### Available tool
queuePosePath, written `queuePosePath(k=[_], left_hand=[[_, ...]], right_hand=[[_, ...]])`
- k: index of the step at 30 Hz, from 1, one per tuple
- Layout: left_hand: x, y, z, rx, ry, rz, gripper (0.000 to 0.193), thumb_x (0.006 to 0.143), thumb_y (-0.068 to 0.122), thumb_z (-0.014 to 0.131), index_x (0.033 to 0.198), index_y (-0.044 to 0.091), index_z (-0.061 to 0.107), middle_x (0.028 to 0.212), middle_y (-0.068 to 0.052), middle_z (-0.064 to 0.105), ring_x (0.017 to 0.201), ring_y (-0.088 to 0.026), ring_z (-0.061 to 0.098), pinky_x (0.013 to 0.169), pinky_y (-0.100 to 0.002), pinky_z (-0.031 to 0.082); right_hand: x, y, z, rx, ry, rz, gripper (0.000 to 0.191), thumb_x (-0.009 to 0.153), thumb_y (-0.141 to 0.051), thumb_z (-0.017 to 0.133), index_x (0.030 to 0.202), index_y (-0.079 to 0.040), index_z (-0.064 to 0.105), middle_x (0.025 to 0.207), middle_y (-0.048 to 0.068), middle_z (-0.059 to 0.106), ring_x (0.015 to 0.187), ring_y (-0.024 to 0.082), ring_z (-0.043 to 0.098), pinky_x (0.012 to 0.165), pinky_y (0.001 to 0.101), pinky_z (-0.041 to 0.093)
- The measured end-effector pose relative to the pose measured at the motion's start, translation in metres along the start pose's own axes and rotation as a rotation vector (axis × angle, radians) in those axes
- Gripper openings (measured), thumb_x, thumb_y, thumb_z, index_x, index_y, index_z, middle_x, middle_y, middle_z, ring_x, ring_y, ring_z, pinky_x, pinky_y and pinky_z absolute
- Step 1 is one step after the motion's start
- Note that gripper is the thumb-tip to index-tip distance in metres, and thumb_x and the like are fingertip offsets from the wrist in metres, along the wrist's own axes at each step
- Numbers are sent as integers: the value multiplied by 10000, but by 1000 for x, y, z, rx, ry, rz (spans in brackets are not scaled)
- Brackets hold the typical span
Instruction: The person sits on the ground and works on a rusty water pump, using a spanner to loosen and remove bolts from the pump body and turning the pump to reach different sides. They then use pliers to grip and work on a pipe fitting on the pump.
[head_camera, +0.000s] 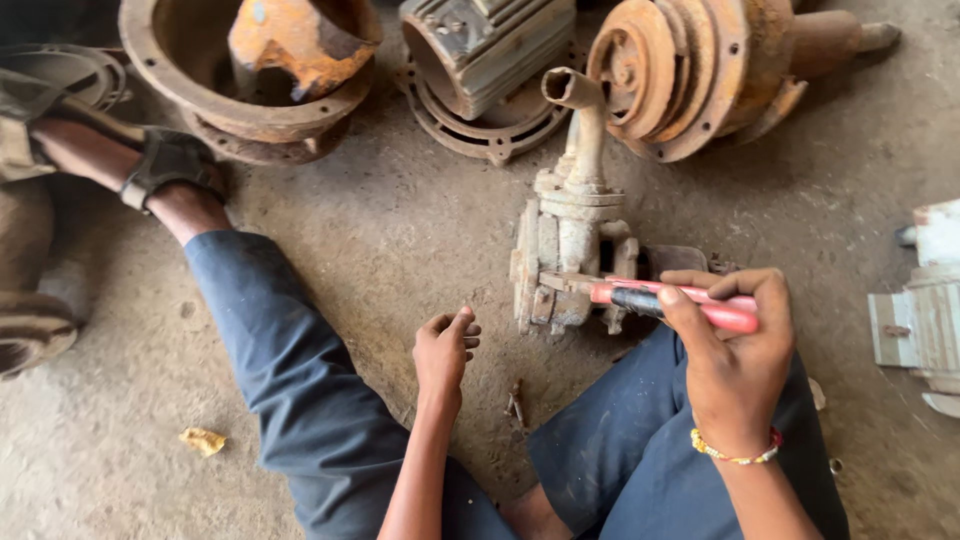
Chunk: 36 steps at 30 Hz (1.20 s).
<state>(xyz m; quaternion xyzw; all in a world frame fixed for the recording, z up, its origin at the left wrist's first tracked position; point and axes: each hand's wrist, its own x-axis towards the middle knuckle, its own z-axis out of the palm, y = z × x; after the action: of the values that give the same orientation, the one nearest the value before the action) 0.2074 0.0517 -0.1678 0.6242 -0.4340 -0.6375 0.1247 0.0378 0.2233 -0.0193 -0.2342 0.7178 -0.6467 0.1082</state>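
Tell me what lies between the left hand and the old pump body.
Head view: only bare dusty concrete floor lies between the left hand and the pump body; small rusty bits sit lower, outside that gap.

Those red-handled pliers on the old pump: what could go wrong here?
The right hand alone grips the pliers clamped on the rusty pump; the left hand rests off it, so the pump may shift. If the pliers slip off, the hand could strike rough metal. Small loose bits on the floor could get lost.
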Motion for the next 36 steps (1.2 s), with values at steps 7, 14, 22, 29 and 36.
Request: queuePosePath(k=[7, 14, 22, 29, 36], left_hand=[[1, -1, -2, -49, 8, -3, 334, 915, 316, 706, 982, -7, 758, 809, -65, 745, 693, -118, 651, 633, -288, 493], [6, -5, -2, -26, 5, 1, 321, 921, 306, 692, 982, -3, 758, 818, -61, 754, 697, -116, 669, 639, -287, 508], [17, -19, -7, 0, 30, 7, 310, 922, 297, 691, 1007, 8, 766, 828, -76, 765, 691, -129, 679, 625, -288, 513], [-20, -11, -3, 104, -199, 46, 480, 951, 500, 536, 937, 83, 774, 840, -83, 776, 716, -168, 682, 660, -321, 540], [-107, 5, 26, -413, -594, -76, 551, 992, 525, 466, 1104, 46, 713, 921, -60, 710, 847, -174, 658, 790, -341, 540]], right_hand=[[-9, -15, -7, -38, 54, -159, 270, 1006, -15, 746, 1070, -31, 484, 1073, 161, 721, 963, 115, 701, 872, 246, 571], [-8, -34, 3, -445, 18, -130, 323, 859, -169, 851, 1078, -31, 657, 1041, 108, 764, 922, 162, 731, 812, 293, 574], [-17, -48, -16, -830, -112, -68, 501, 740, -400, 860, 1050, -28, 733, 861, 144, 755, 752, 273, 747, 677, 380, 571], [-74, -37, 11, -785, -202, -11, 707, 775, -379, 782, 1294, 55, 579, 861, 183, 711, 631, 271, 761, 521, 386, 614], [-112, -24, 24, -671, -304, -290, 905, 796, -299, 730, 1490, 144, 353, 1023, 309, 679, 808, 406, 732, 657, 415, 600]])
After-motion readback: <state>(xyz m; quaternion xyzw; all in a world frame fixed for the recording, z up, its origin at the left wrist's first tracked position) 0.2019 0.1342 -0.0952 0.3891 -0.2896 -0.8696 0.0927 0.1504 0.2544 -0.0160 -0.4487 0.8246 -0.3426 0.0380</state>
